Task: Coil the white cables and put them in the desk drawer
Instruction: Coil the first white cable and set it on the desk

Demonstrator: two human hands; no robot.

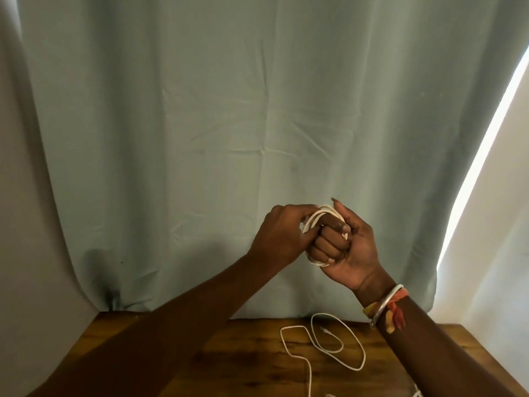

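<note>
Right hand [345, 249] curls round the coiled white cable [313, 217], left hand [282, 236] pinches its left edge, both well above the brown wooden tabletop [229, 353], where a loose white cable [364, 358] lies near the far edge.

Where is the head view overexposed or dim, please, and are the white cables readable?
Head view: daylight blows out right of the curtain; the desk is dim; the coiled cable in the left hand and right hand and the loose cable read clearly.

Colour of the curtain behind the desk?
Pale grey-green curtain, plain, no pattern; head view.
</note>
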